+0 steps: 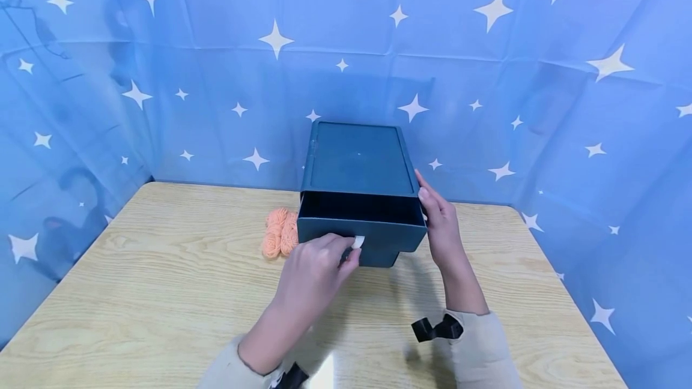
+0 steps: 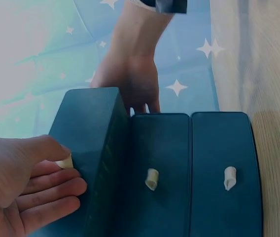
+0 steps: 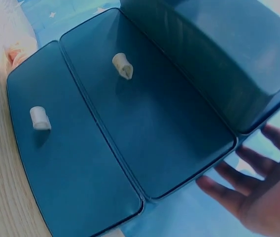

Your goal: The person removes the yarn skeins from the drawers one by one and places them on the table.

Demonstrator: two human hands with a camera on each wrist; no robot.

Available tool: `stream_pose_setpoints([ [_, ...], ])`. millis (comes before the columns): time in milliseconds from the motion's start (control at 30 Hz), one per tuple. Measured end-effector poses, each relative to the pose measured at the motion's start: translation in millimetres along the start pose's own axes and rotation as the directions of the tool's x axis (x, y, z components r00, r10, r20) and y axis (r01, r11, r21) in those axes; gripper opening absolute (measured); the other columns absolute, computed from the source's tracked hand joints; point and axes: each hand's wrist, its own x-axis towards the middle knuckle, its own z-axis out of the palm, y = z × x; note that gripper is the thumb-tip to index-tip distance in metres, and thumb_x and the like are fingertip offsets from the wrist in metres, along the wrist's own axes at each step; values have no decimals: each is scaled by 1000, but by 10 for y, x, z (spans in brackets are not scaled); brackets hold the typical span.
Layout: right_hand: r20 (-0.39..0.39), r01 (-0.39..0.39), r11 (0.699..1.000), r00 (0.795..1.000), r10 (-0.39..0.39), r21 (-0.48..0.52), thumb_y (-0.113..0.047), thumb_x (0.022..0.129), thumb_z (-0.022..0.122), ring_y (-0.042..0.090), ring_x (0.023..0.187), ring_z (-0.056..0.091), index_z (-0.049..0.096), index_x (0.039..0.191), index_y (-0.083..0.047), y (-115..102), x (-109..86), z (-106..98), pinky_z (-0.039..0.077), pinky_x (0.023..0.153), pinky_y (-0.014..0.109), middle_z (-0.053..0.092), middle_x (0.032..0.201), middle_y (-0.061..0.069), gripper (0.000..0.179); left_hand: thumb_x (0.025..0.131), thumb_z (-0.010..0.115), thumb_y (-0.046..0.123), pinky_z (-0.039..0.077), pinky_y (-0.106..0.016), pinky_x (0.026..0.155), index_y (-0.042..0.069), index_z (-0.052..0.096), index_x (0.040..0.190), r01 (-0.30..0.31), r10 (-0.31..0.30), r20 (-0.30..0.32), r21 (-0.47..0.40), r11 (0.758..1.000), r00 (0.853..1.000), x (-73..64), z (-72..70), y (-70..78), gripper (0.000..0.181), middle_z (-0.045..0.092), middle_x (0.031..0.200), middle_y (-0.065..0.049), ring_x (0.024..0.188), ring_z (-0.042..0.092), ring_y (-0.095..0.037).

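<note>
A dark teal drawer cabinet (image 1: 359,158) stands on the table with its top drawer (image 1: 391,236) pulled partway out. My left hand (image 1: 313,269) pinches that drawer's white pull (image 1: 358,242) between thumb and index finger; in the left wrist view the other fingers lie loosely bent beside the drawer front. Against the cabinet's right side rests my right hand (image 1: 444,230), its fingers spread along the wall in the right wrist view. The middle drawer (image 2: 159,148) and bottom drawer (image 2: 224,143) are closed, each with a white pull. The open drawer's inside looks dark.
Peach yarn skeins (image 1: 278,233) lie just left of the cabinet on the wooden table (image 1: 162,293). A blue curtain (image 1: 346,17) with white stars hangs behind and at both sides.
</note>
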Motion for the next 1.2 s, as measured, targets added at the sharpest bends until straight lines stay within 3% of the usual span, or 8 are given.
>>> stream_pose_setpoints([
  [100,-11,-20,1000,1000,20,4,-48,108,37,23,148,43,36,156,-37,-13,7,-5,50,102,22,41,161,0,49,79,84,11,48,-19,48,6,78,86,23,-23,-5,-13,1000,1000,43,65,-41,11,75,75,-2,56,65,-11],
  [167,-14,-32,999,999,32,16,-49,108,39,24,147,44,37,155,-38,-19,9,-3,50,107,35,43,161,2,49,80,83,11,46,-19,48,6,78,87,40,-40,-5,-15,999,999,70,108,-72,9,75,75,-2,55,63,-11],
  [267,-11,-37,998,999,37,48,-47,107,41,28,145,46,39,153,-40,-13,3,11,45,111,55,43,160,6,46,81,82,11,48,-20,49,6,79,87,69,-69,0,-14,998,998,104,165,-113,8,75,76,-3,54,63,-12],
  [333,-7,-35,997,999,35,72,-45,107,42,30,145,46,41,153,-39,-1,1,18,43,112,60,43,160,7,46,82,82,12,48,-20,50,7,79,88,93,-93,7,-13,996,996,123,189,-132,8,75,76,-3,55,63,-12],
  [467,-2,-24,996,1000,24,90,-44,107,43,31,145,45,41,153,-38,13,7,26,43,111,61,42,161,4,46,82,82,12,49,-20,51,6,80,89,124,-124,8,-17,992,992,162,234,-162,9,75,76,-3,56,64,-13],
  [800,-14,-5,997,1000,6,76,-43,107,42,34,147,43,39,155,-34,-4,21,22,42,110,63,40,162,3,49,82,81,11,52,-23,52,6,79,89,134,-134,-1,-34,990,991,239,314,-216,8,77,78,-4,56,65,-13],
  [1033,-4,0,996,1000,0,92,-40,108,42,35,148,41,39,155,-32,-53,13,22,42,110,63,38,163,5,48,84,81,14,54,-23,55,6,80,91,145,-145,-11,-41,989,989,220,341,-223,10,78,82,-4,61,69,-13],
  [1200,-5,41,986,999,-40,160,-32,109,42,33,151,36,36,158,-22,-88,4,34,36,114,65,34,165,5,50,87,80,22,56,-25,59,6,80,93,185,-185,8,-63,981,983,193,336,-220,17,78,84,-4,67,72,-14],
])
